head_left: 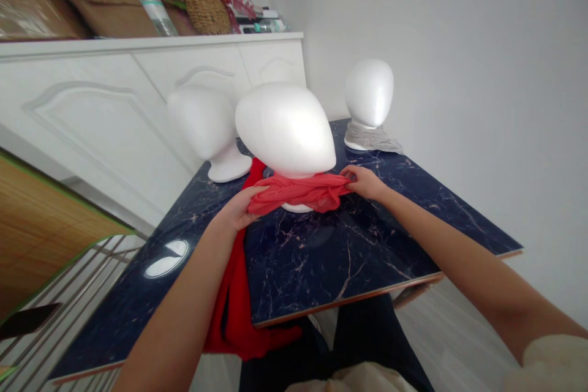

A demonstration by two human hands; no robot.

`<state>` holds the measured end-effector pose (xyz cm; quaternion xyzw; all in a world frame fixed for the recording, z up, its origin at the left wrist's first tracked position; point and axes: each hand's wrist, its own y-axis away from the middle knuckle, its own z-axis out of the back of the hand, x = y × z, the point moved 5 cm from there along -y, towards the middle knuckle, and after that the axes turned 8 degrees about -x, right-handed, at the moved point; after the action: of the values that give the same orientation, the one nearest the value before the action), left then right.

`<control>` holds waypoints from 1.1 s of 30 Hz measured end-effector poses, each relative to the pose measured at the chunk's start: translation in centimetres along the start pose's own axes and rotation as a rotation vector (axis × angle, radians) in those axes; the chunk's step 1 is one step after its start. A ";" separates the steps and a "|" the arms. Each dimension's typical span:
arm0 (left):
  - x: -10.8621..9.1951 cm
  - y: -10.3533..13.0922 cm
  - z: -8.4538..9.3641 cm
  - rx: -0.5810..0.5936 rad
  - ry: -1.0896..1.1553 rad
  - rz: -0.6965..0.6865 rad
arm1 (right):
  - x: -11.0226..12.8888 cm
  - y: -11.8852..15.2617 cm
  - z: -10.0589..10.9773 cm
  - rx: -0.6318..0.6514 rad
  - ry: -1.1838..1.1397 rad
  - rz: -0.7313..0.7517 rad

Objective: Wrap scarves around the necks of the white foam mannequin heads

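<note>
A white mannequin head [287, 128] stands in the middle of the dark blue marbled table [307, 269]. Around its neck lies a thin coral-red scarf [298, 191], bunched into folds. My left hand [239, 208] is closed on the scarf's left side, its thumb on top. On the right, the fingers of my right hand [361, 182] pinch the other end of this cloth. A brighter red knitted scarf [236, 294] passes behind my left arm and hangs over the table's front edge. The base of the head shows below the folds.
Another white mannequin head [204, 125] stands at the back left. A third head [370, 95] at the back right has a grey scarf [370, 136] round its neck. White cabinets [92, 110] line the back, with boxes, bottles and a flower basket [207, 13] on top.
</note>
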<state>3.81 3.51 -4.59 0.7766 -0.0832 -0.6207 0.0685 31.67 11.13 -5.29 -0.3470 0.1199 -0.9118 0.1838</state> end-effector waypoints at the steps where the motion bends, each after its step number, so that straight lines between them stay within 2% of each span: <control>1: 0.1 -0.1 0.8 -0.048 -0.042 0.054 | 0.0 -0.1 0.1 0.009 0.016 0.001; 3: 0.2 0.0 2.2 -0.105 -0.134 0.128 | 0.1 -0.3 0.1 0.029 0.039 0.001; 5: -0.1 0.2 2.6 -0.048 -0.202 0.114 | 0.2 -0.4 0.1 0.042 0.048 0.001; 7: -0.6 0.6 2.1 0.047 -0.190 0.028 | 0.3 -0.5 0.0 0.047 0.050 0.003; 9: -0.8 1.0 1.4 0.078 -0.101 -0.059 | 0.3 -0.6 -0.2 0.049 0.040 0.006; 13: -0.1 1.2 -0.1 -0.001 0.108 -0.140 | 0.1 -0.8 -0.5 0.052 0.032 0.012; 18: 0.7 0.8 -1.1 -0.031 0.103 -0.107 | -0.3 -1.0 -0.5 0.054 0.062 0.022; 21: 0.2 0.6 -0.7 -0.066 -0.033 -0.068 | -0.4 -1.1 -0.4 0.048 0.065 0.019; 25: -1.2 0.6 0.2 -0.090 -0.460 -0.066 | -0.6 -1.1 -0.5 0.041 0.056 0.002; 27: -2.1 0.8 0.6 -0.143 -0.660 -0.173 | -0.8 -1.0 -0.5 0.038 0.041 -0.010; 29: -3.1 1.8 0.3 -0.265 -0.868 -0.384 | -0.8 -0.8 -0.5 0.068 -0.049 -0.045; 31: -3.9 3.7 -1.0 -0.457 -1.071 -0.682 | -0.5 -0.3 -0.5 0.140 -0.242 -0.099; 33: -3.8 5.9 -3.3 -0.577 -1.240 -0.952 | 0.4 0.2 -0.4 0.217 -0.459 -0.150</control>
<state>5.98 -1.45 1.01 0.1983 0.3938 -0.8953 -0.0634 31.17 10.81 -5.47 -0.5311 -0.0496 -0.8277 0.1742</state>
